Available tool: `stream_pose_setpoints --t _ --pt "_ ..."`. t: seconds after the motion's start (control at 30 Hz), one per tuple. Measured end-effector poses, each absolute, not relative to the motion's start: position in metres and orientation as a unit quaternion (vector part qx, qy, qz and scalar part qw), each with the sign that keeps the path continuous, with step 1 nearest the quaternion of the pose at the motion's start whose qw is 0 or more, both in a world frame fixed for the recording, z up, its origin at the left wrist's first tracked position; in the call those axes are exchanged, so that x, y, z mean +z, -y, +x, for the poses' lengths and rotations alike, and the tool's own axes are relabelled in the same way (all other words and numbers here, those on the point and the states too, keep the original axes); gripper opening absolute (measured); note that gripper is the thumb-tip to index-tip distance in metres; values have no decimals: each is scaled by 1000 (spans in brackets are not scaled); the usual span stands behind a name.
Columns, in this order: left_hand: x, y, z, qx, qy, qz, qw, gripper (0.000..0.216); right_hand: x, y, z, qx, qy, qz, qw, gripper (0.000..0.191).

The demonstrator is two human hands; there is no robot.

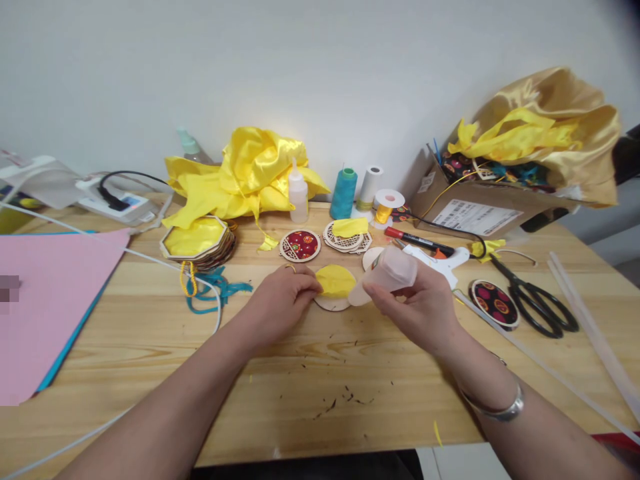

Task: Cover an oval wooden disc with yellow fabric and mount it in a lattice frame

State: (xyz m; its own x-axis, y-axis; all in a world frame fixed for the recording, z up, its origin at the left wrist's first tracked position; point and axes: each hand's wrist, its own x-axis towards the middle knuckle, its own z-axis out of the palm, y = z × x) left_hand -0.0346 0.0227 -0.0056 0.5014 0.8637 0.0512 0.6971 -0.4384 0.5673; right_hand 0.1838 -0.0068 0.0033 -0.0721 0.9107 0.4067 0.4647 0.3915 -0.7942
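My right hand (425, 303) is wrapped round a translucent squeeze bottle (393, 270), tilted with its lower end at the right rim of a round pale disc (335, 303). A piece of yellow fabric (337, 280) covers most of that disc. At the disc's left edge, my left hand (283, 297) has its fingers pressed together, holding the rim and fabric. Just behind lie a round frame with red patterned fabric (301, 246) and a stack of openwork wooden pieces (345, 237) topped by a yellow scrap. The bottle's tip is hidden from view.
Black scissors (543, 303), a white glue gun (435, 263) and clear sticks lie right. Thread spools (344, 193), a second bottle (299, 193) and yellow satin (265, 173) stand along the wall. An overfilled cardboard box (465, 207) sits back right; octagonal frames (195, 240) are stacked left.
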Motion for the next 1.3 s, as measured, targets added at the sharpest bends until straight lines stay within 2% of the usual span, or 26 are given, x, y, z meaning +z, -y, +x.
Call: stream_pose_setpoints --t 0.17,0.33,0.47,0.6,0.73,0.83,0.93,0.97,1.07,1.13,1.2,1.3 --pt "-6 -23 -35 170 -467 834 241 23 10 5 188 216 661 -500 516 10" --pt "-7 -24 -36 173 -467 835 236 24 17 1 195 201 549 -499 640 14" --pt "-8 -22 -35 177 -462 837 234 26 23 -3 196 255 525 -422 693 29" --pt "-3 -19 -33 177 -469 831 240 31 30 0 198 316 545 -346 695 37" --pt "5 -16 -30 167 -482 820 260 25 43 4 204 443 574 -308 616 50" --pt "6 -16 -28 168 -500 806 269 38 50 1 202 469 569 -315 597 34" --pt "4 -16 -28 173 -511 797 270 41 51 -10 193 402 590 -369 594 13" --pt "3 -16 -28 173 -513 797 267 39 51 -14 189 379 599 -383 592 18" --pt "2 -16 -28 169 -512 801 260 36 53 -27 178 364 588 -377 616 68" --pt "1 -16 -28 172 -511 801 259 36 54 -35 171 402 551 -370 631 87" --pt "1 -16 -28 179 -510 801 257 35 53 -44 164 461 516 -379 614 78" --pt "0 -15 -28 177 -512 803 248 36 47 -59 151 507 506 -398 574 44"
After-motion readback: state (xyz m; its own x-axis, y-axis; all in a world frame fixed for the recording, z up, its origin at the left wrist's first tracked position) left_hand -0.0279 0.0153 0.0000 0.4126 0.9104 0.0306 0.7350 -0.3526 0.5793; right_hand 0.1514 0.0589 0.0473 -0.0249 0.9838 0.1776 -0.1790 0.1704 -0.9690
